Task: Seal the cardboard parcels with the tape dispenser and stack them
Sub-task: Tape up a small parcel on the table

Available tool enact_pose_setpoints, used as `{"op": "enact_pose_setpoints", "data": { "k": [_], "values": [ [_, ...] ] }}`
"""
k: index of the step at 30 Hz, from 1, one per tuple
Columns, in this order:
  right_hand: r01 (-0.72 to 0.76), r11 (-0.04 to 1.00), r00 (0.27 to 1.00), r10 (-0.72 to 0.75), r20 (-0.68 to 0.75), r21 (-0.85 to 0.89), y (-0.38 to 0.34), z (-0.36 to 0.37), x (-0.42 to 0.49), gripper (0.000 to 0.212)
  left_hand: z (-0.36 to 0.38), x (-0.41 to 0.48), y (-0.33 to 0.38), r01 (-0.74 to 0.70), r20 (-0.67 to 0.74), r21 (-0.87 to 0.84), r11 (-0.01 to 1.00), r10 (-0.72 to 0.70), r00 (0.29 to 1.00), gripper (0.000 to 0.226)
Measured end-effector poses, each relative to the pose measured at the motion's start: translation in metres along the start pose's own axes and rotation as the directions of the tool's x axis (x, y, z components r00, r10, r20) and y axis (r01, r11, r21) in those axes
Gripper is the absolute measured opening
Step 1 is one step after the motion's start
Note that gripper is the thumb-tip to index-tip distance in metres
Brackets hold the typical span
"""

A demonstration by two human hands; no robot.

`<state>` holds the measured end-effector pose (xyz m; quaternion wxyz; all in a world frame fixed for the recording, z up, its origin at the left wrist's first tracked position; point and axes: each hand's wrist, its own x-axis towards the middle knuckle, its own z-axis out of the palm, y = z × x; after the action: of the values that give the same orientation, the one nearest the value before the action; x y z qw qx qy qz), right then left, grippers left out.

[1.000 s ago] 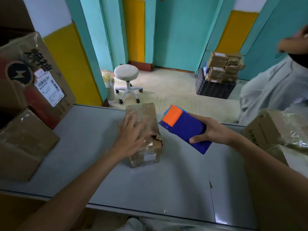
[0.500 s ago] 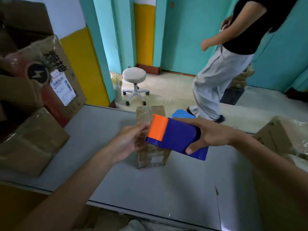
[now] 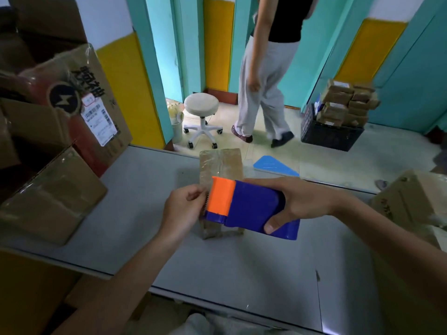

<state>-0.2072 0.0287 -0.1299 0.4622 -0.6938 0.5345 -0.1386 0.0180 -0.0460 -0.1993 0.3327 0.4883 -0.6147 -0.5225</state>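
In the middle of the frame the right hand grips the blue and orange tape dispenser, fingers curled round its body. It is held over the taped parcel standing on the grey bench. The left hand has thumb and forefinger pinched together at the dispenser's toothed edge. I cannot tell whether tape lies between them.

The tape dispenser, a blue block with an orange front and a toothed edge, is held roughly level in the right hand, while the left hand pinches at its toothed edge. Behind and beneath it, a small brown cardboard parcel, glossy with clear tape, lies flat on the grey table, its long side pointing away.
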Motion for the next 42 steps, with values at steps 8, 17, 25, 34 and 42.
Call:
{"op": "enact_pose_setpoints", "data": {
  "k": [8, 17, 25, 34, 42],
  "values": [
    [-0.086, 0.995, 0.994, 0.089, 0.065, -0.057, 0.010, -0.010, -0.025, 0.074, -0.011, -0.021, -0.014, -0.009, -0.145, 0.025, 1.000, 0.012, 0.989, 0.029],
    [-0.201, 0.980, 0.972, 0.199, 0.123, 0.007, 0.027, -0.022, -0.044, 0.072, -0.021, -0.016, -0.020, 0.038, -0.148, 0.017, 0.999, -0.035, 0.988, 0.026],
    [-0.343, 0.936, 0.915, 0.353, 0.197, -0.087, 0.029, -0.032, -0.029, 0.059, -0.007, -0.018, -0.026, 0.125, -0.191, 0.035, 0.992, -0.116, 0.975, 0.027],
    [-0.375, 0.903, 0.879, 0.418, 0.229, -0.210, 0.015, -0.030, -0.003, 0.070, -0.004, -0.021, -0.050, 0.188, -0.225, 0.099, 0.977, -0.162, 0.961, 0.030],
    [-0.344, 0.908, 0.883, 0.400, 0.247, -0.239, 0.014, -0.027, 0.003, 0.074, -0.010, -0.007, -0.069, 0.314, -0.109, 0.637, 0.704, -0.321, 0.941, 0.076]
  ]
}}
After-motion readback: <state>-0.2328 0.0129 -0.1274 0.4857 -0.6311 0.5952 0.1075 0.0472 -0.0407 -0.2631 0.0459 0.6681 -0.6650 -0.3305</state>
